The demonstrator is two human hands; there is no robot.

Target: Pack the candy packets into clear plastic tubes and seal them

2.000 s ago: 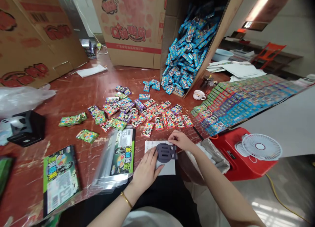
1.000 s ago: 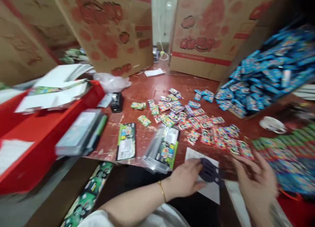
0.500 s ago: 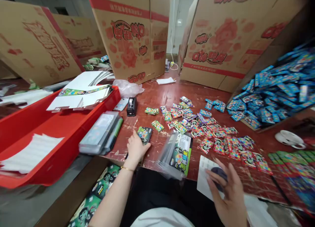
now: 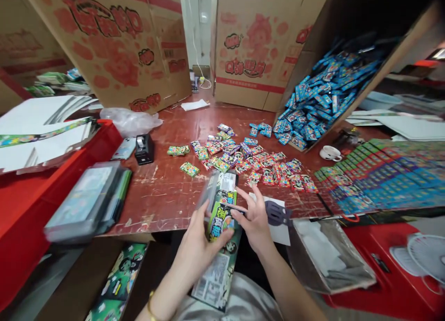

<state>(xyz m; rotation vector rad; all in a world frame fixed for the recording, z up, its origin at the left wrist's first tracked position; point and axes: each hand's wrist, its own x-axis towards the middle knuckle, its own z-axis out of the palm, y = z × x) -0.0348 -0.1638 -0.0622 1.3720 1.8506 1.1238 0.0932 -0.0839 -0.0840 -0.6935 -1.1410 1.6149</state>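
Gripping a flat green and black box (image 4: 220, 261) over your lap, your left hand (image 4: 198, 244) has its thumb across the front and its fingers behind the edge. Your right hand (image 4: 256, 222) is at the box's upper end, fingers bent and slightly apart; whether they pinch it cannot be told from this view. The box lies tilted, its lower end by your shirt (image 4: 243, 300), its upper end toward the table edge. Low on your left, green boxes (image 4: 121, 272) lie inside a cardboard box (image 4: 66, 288). Just past your right hand, a dark plastic tool (image 4: 276, 213) rests on a white sheet (image 4: 283, 236); farther right is a white fan (image 4: 429, 256). Ahead of you on the red-brown table (image 4: 153, 207), clear plastic sleeves (image 4: 207, 189) lie beside a second box (image 4: 227, 181). A black tape dispenser (image 4: 144, 153) stands to the left. Beyond the sleeves spreads a loose pile of small packets (image 4: 239, 158), with a white cup (image 4: 329, 152) to its right. Behind, blue packets (image 4: 323, 100) fill an open carton, and two printed cartons (image 4: 257, 47) stand at the back.
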